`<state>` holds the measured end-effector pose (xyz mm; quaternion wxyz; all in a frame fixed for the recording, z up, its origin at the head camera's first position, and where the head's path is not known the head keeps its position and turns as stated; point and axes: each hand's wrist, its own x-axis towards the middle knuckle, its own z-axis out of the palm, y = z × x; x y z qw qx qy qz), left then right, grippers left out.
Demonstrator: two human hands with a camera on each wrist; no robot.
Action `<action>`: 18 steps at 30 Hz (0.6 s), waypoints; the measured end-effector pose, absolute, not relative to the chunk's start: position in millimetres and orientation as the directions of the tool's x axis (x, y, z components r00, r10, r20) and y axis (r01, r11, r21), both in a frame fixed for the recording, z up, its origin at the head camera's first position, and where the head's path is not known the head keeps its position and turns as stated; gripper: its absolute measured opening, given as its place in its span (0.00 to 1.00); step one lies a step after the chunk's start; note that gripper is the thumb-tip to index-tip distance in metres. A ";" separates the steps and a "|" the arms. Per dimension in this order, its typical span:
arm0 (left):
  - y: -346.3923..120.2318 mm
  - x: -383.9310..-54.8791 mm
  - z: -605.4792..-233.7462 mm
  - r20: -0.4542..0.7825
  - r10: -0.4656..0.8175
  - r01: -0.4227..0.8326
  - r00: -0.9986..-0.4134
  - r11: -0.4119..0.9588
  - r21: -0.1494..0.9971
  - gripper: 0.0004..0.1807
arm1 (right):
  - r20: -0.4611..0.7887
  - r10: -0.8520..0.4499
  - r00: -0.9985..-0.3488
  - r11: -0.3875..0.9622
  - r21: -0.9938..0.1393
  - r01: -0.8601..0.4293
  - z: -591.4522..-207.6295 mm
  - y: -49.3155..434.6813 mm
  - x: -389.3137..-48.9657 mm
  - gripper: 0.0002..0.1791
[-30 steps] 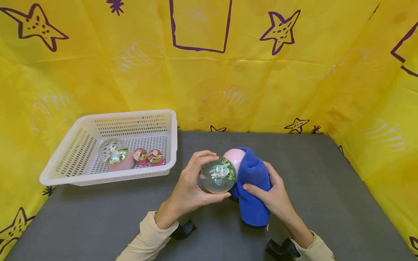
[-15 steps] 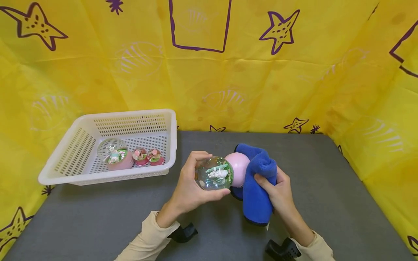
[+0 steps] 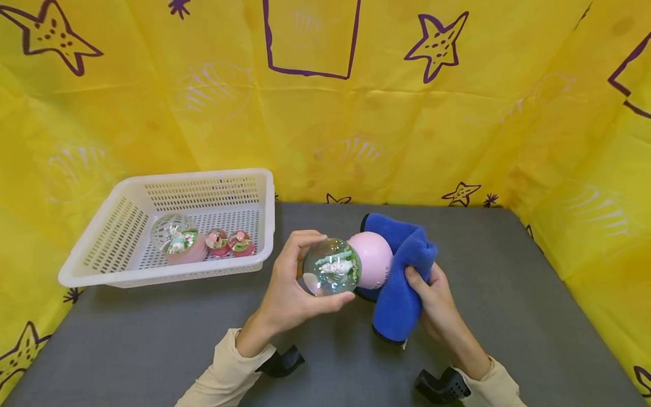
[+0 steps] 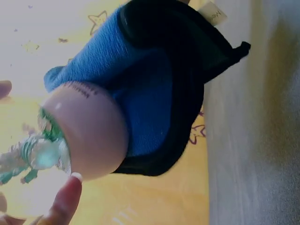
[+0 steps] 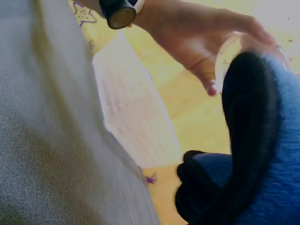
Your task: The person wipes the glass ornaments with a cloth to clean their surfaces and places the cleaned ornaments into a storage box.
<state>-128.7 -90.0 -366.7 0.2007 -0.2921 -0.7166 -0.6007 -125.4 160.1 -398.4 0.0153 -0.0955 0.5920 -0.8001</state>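
Note:
A snow globe (image 3: 333, 268) with a white-and-green figure inside lies sideways above the table. My left hand (image 3: 290, 282) grips its clear dome between thumb and fingers. The pink rounded base (image 3: 370, 260) points right, toward a blue cloth (image 3: 402, 282) with black edging. My right hand (image 3: 432, 294) holds that cloth bunched, thumb on the near side. In the left wrist view the cloth (image 4: 150, 103) lies behind and against the pink base (image 4: 93, 131), where small lettering shows. From the right wrist, the cloth (image 5: 262, 140) hides most of the globe.
A white perforated plastic basket (image 3: 168, 277) stands at the left of the grey table (image 3: 315, 362). Inside it lie a larger snow globe (image 3: 185, 249) with a pink base and two small ones, one a small globe (image 3: 241, 244). A yellow patterned curtain (image 3: 325, 124) encloses the table.
The cloth has slid right and off the pink base, uncovering more of it. My left hand has moved slightly left with the globe, which has turned a little.

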 end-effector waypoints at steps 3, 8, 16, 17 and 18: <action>-88.9 -128.1 -365.1 0.655 0.208 0.685 -0.727 0.159 0.711 0.45 | 0.171 -0.243 -0.955 -0.322 -0.943 -0.087 -399.9 160.6 -125.7 0.11; -91.3 -130.6 -368.6 0.637 0.188 0.665 -0.747 0.215 0.716 0.46 | 0.209 -0.280 -0.937 -0.223 -0.963 -0.149 -397.7 159.6 -127.2 0.16; -100.8 -137.8 -368.4 0.612 0.097 0.619 -0.785 0.171 0.767 0.45 | 0.158 -0.196 -0.968 -0.213 -0.970 -0.116 -393.1 157.9 -126.8 0.15; -101.6 -138.2 -367.8 0.607 0.079 0.611 -0.791 0.168 0.774 0.45 | 0.136 -0.189 -0.972 -0.221 -0.971 -0.093 -392.9 157.8 -126.7 0.14; -102.2 -138.3 -367.3 0.604 0.062 0.605 -0.794 0.169 0.778 0.44 | 0.111 -0.178 -0.978 -0.229 -0.971 -0.069 -392.9 157.7 -126.7 0.13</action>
